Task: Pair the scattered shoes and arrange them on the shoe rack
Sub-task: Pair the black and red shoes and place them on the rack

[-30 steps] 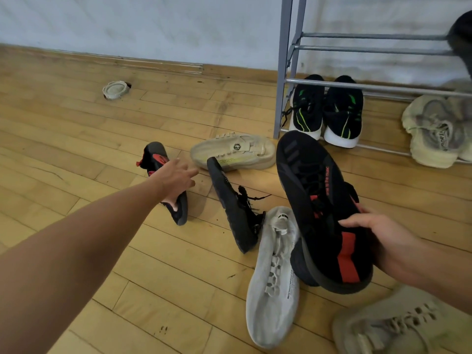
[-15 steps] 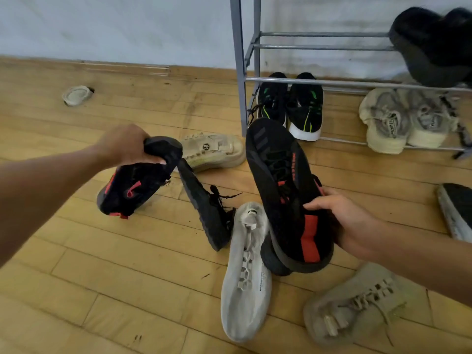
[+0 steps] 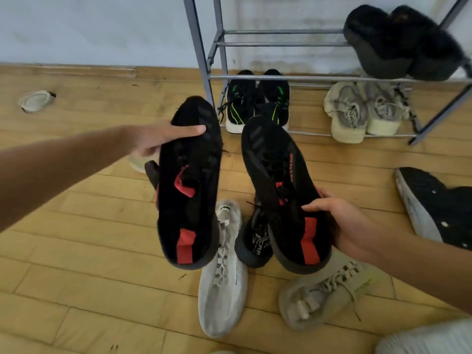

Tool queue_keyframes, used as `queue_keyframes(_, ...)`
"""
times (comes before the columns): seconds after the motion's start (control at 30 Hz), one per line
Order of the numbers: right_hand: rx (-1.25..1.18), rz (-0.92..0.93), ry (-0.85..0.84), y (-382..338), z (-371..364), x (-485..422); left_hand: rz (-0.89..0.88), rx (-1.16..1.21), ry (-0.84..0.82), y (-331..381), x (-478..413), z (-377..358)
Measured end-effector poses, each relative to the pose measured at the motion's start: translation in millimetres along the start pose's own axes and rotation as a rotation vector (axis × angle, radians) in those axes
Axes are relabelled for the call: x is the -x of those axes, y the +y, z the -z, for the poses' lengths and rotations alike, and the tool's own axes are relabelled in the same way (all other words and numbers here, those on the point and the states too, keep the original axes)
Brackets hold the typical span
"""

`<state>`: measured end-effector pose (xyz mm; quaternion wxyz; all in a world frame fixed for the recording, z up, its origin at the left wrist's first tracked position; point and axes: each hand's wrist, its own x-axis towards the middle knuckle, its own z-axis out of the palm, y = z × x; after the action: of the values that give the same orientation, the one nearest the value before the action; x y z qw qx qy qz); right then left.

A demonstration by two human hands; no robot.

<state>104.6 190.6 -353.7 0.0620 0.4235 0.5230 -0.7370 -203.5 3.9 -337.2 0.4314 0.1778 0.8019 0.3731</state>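
Slippage looms — left hand (image 3: 158,137) pinches a black, red-tabbed knit sneaker (image 3: 194,205) by its forefoot; the heavy heel may swing loose. Right hand (image 3: 342,226) grips the matching sneaker (image 3: 270,159) at its heel.

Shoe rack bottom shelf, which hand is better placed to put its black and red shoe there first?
Probably the right hand: the right-hand shoe points at the gap between the green-striped pair and the beige pair, while the left hand holds the left-hand shoe before the rack post.

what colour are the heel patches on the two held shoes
Red on both: left shoe in the left hand, right shoe in the right hand. Head view.
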Motion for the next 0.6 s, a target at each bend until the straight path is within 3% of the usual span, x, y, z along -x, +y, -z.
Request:
queue_keyframes(0.1,-0.090,-0.011,0.057,13,17,6,0.014,-0.010,-0.139,30,22,-64)
queue_keyframes(0.27,-0.128,-0.029,0.183,47,38,6,0.138,-0.070,-0.001,22,6,-146)
queue_keyframes(0.33,-0.091,-0.032,0.251,56,46,4,0.119,-0.072,-0.036,14,0,-168)
queue_keyframes(0.47,0.006,-0.059,0.178,74,63,1,-0.016,-0.128,-0.136,7,13,-183)
queue_keyframes(0.6,0.018,-0.065,0.128,79,72,2,0.039,-0.284,-0.161,-8,33,-175)
